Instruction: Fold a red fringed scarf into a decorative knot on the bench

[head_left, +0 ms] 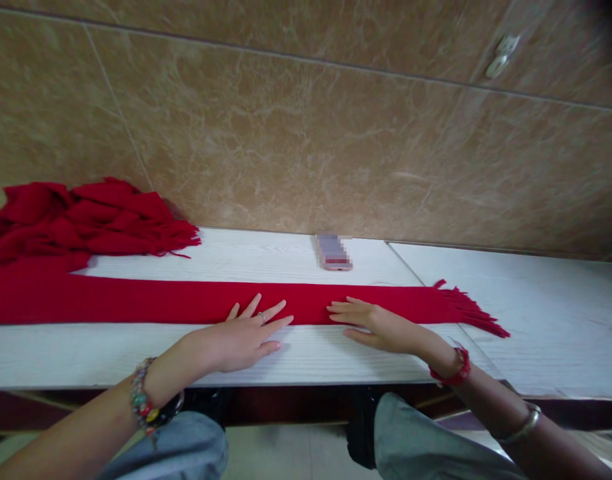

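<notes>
A long red knitted scarf [161, 300] lies stretched flat along a white wooden table [536, 313], its fringed end at the right. My left hand [246, 333] rests flat near the scarf's near edge, fingers spread and fingertips on the cloth. My right hand [371, 323] lies flat beside it, fingers pointing left onto the scarf. Both hands are open and hold nothing. Beaded bracelets sit on my left wrist, a red band on my right.
A pile of crumpled red scarves [81, 217] lies at the table's back left against the tiled wall. A pink phone [333, 253] lies just behind the flat scarf. My knees in grey trousers [416, 440] show below the table edge.
</notes>
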The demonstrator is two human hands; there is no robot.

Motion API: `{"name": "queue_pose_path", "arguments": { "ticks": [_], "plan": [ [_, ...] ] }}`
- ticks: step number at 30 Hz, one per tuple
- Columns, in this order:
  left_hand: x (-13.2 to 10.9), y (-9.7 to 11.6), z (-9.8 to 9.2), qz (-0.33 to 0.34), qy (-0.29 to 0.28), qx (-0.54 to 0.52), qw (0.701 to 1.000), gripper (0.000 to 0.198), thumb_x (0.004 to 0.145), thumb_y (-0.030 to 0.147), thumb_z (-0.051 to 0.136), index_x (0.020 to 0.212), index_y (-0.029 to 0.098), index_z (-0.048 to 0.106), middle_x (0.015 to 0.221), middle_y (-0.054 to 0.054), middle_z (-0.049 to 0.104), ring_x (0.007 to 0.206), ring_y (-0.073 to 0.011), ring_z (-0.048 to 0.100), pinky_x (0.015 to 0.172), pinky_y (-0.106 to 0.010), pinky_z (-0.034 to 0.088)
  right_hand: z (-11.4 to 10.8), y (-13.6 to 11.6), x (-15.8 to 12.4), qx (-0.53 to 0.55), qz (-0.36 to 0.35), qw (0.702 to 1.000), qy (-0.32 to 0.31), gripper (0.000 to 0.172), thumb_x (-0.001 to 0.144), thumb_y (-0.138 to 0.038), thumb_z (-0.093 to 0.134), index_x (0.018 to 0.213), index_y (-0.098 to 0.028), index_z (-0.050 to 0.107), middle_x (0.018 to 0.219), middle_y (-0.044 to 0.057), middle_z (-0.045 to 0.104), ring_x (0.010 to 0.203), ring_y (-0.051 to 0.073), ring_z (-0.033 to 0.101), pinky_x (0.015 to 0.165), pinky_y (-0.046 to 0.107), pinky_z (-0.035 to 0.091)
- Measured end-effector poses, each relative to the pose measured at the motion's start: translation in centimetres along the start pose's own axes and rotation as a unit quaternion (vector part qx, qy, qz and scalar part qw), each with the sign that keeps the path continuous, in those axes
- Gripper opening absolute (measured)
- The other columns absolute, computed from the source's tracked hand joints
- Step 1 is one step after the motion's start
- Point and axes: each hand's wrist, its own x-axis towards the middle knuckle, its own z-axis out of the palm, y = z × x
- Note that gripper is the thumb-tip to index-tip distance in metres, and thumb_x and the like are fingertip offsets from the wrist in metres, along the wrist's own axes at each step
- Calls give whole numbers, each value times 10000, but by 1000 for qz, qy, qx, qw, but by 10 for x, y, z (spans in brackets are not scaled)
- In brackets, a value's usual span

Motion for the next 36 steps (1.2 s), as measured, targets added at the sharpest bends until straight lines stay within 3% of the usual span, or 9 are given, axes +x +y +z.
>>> {"name": "queue_pose_path", "arguments": {
  "ticks": [3, 5, 9, 14, 20, 26, 29, 32, 36],
  "plan": [
    [-5, -3, -2, 13, -6, -17, 1000, 547, 879, 494, 201, 1369, 303, 53, 1442, 12, 20, 1306, -282, -17, 1010, -524, 109, -4, -9, 22, -2, 68, 994, 82, 366, 877, -279, 363, 1187, -148, 506, 1232, 92, 511, 1183, 186, 407, 1012, 389, 312],
    [-4, -8, -3, 1, 36, -3, 999, 563, 883, 485, 185, 1377, 257, 42, 1441, -10, 29, 1310, -257, -13, 1020, -509, 95, 1, -18, 46, -19, 104, 988, 113, 417, 875, -292, 359, 1229, -92, 452, 1276, 136, 456, 1213, 215, 363, 1011, 410, 302],
    [4, -24, 3, -98, 134, 56, 984, 553, 891, 413, 200, 1378, 160, 130, 1438, -70, 77, 1309, -278, -6, 1005, -550, 90, 24, -35, 91, -56, 122, 988, 82, 546, 868, -374, 363, 1298, -40, 329, 1352, 185, 327, 1260, 287, 254, 991, 497, 273],
    [6, -43, 15, -116, 133, 40, 983, 531, 884, 394, 195, 1374, 194, 150, 1441, -71, 58, 1301, -324, 21, 927, -642, 162, 43, -38, 101, -77, 80, 993, 49, 548, 887, -417, 287, 1324, -87, 292, 1370, 154, 304, 1260, 285, 253, 985, 533, 250],
    [7, -45, 16, -120, 130, 31, 984, 558, 870, 405, 199, 1377, 184, 130, 1440, -67, 46, 1301, -330, 18, 913, -666, 143, 39, -5, 54, -128, 108, 984, 55, 495, 904, -352, 254, 1335, -111, 276, 1371, 149, 302, 1254, 269, 274, 963, 511, 297],
    [11, -36, 9, -194, 104, 63, 973, 586, 833, 362, 235, 1369, 131, 183, 1431, -83, 91, 1288, -368, 78, 908, -679, 126, 29, 56, -31, -170, 184, 967, 34, 473, 909, -308, 223, 1346, -129, 251, 1382, 134, 287, 1267, 260, 242, 964, 510, 291],
    [16, -28, 0, -234, 95, 103, 962, 595, 790, 361, 303, 1336, 123, 298, 1416, -112, 168, 1258, -425, 133, 884, -701, 113, 24, 89, -83, -198, 209, 957, 25, 450, 908, -276, 211, 1337, -157, 277, 1383, 125, 289, 1270, 259, 234, 950, 521, 302],
    [22, -20, -13, -248, 99, 164, 950, 553, 723, 377, 407, 1196, 112, 512, 1327, -182, 359, 1213, -459, 233, 877, -709, 71, 19, 114, -130, -229, 237, 944, 18, 434, 903, -243, 211, 1315, -173, 326, 1377, 126, 299, 1265, 266, 247, 927, 542, 318],
    [37, 3, -28, -225, 136, 238, 935, 362, 665, 309, 504, 933, 132, 671, 1165, -196, 536, 1162, -452, 339, 916, -669, 38, 10, 121, -154, -248, 284, 926, 35, 424, 899, -244, 227, 1299, -177, 350, 1362, 142, 325, 1249, 281, 283, 904, 571, 325]
  ]
}}
